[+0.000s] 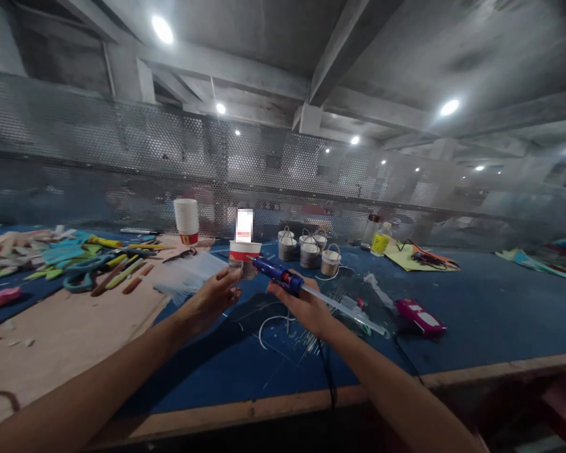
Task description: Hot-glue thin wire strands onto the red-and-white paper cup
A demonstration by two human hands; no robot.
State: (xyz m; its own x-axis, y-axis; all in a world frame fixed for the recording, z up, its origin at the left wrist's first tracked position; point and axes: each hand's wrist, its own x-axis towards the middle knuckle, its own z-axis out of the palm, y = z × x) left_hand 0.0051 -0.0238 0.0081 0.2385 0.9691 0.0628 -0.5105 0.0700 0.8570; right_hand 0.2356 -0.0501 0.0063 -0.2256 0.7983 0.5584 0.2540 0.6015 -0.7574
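Note:
My left hand [219,292] is closed around the side of a paper cup [246,247] with a white rim and a red band; the cup's lower part looks greyish and is partly hidden by my fingers. In my right hand [306,305] is a blue hot glue gun [280,275], its nozzle pointing left and reaching the cup's side. Whether the nozzle touches the cup, I cannot tell. A long translucent glue stick [349,310] juts out of the gun's back end toward the lower right.
Several small handled buckets [309,253] stand behind my hands. Stacked paper cups [186,220], scissors [82,274] and coloured strips [66,248] lie left. A bright phone-like screen [244,225] is behind the cup. Rightward are a yellow-labelled bottle [380,239] and a magenta box [419,318].

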